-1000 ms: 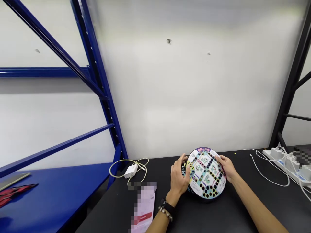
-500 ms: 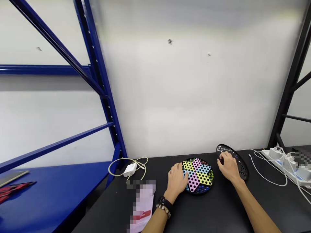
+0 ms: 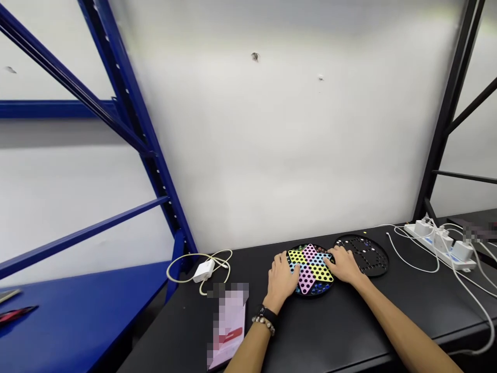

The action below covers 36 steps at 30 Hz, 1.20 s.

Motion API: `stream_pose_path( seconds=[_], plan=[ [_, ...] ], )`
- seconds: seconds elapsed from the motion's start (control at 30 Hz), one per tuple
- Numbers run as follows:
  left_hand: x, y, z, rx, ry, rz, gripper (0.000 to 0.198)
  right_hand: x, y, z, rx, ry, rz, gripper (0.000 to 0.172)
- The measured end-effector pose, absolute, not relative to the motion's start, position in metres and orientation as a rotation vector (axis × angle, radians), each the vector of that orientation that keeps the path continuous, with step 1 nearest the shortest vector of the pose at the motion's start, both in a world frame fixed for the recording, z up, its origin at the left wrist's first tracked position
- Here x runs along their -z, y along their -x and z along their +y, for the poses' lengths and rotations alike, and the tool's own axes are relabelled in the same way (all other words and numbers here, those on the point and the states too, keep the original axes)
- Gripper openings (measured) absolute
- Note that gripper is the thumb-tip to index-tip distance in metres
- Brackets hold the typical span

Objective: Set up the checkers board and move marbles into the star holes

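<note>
A round Chinese checkers board (image 3: 307, 280) lies on the black table, its star in pink, yellow and blue with dark holes. Coloured marbles show around the star, under the rim area. My left hand (image 3: 282, 278) grips the board's left edge, thumb on the star and fingers along the outside. On the opposite edge, my right hand (image 3: 344, 265) holds the board, its thumb over the blue point. Just beyond that hand, a black round perforated cover (image 3: 375, 259) rests flat, with a few small light pieces on it. My right hand hides the cover's near left part.
A phone (image 3: 229, 331) lies left of my left forearm. Behind it sits a white charger (image 3: 204, 270) with a coiled cable. At the right stands a power strip (image 3: 438, 246) with plugs and loose white cables. A blue rack post (image 3: 155, 155) rises at the left.
My right hand has let go of the black cover, which went from tilted to flat, and moved left onto the board's right edge. My left hand stays at the board. The view has shifted somewhat.
</note>
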<state>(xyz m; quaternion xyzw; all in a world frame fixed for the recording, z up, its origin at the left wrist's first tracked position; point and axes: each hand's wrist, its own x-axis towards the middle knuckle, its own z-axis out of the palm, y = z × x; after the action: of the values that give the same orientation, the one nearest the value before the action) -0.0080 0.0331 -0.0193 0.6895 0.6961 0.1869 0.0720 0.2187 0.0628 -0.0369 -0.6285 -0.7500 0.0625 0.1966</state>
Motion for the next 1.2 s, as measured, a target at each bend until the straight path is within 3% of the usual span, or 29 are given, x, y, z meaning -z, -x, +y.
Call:
stream_pose_path(
  seconds=[0.37, 0.5, 0.7, 1.0, 1.2],
  plan=[
    [0.020, 0.008, 0.031, -0.506, -2.115, 2.172, 0.059, 0.032, -0.207, 0.046, -0.491, 1.610, -1.973, 0.029],
    [0.019, 0.008, 0.031, -0.481, -2.126, 2.155, 0.061, 0.034, -0.205, 0.044, -0.550, 1.506, -1.973, 0.038],
    [0.022, 0.007, 0.031, -0.481, -2.146, 2.130, 0.062, 0.036, -0.214, 0.050, -0.438, 1.512, -2.031, 0.030],
    [0.021, 0.007, 0.030, -0.489, -2.163, 2.124, 0.059, 0.034, -0.197, 0.054, -0.160, 1.606, -2.319, 0.039],
    [0.020, 0.006, 0.028, -0.493, -2.180, 2.118, 0.056, 0.028, -0.192, 0.065, -0.134, 1.657, -2.382, 0.036]
  ],
)
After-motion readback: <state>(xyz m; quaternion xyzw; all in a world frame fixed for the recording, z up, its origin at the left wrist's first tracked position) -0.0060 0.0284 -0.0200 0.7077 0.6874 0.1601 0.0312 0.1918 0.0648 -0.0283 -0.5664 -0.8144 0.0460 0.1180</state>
